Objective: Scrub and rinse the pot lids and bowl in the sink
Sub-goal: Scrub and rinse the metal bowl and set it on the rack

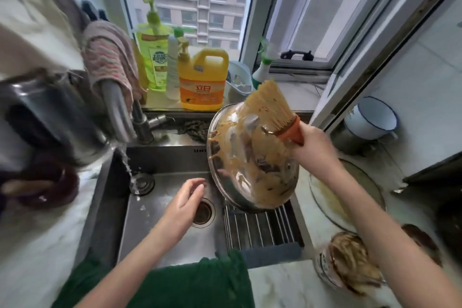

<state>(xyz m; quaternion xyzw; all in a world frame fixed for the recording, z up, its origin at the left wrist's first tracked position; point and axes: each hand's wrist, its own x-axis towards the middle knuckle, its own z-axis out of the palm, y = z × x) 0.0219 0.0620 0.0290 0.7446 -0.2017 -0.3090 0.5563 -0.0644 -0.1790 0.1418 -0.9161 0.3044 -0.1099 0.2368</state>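
Note:
A steel bowl (240,177) smeared with tan batter leans tilted on the drying rack (260,227) at the right side of the sink (162,240). My right hand (315,147) grips the orange handle of a bamboo brush (270,105), whose bristles point up over the bowl's far rim. My left hand (185,200) hovers with relaxed fingers over the drain (203,212), just left of the bowl, holding nothing. A glass pot lid (360,197) lies on the counter to the right. Water runs from the faucet (120,112) into the sink's left corner.
Detergent bottles, a yellow jug (203,80) and a green pump bottle (152,52), stand on the windowsill. A striped cloth (110,55) hangs over the faucet. A glass jar with batter (350,262) sits front right; a white enamel mug (372,117) stands far right.

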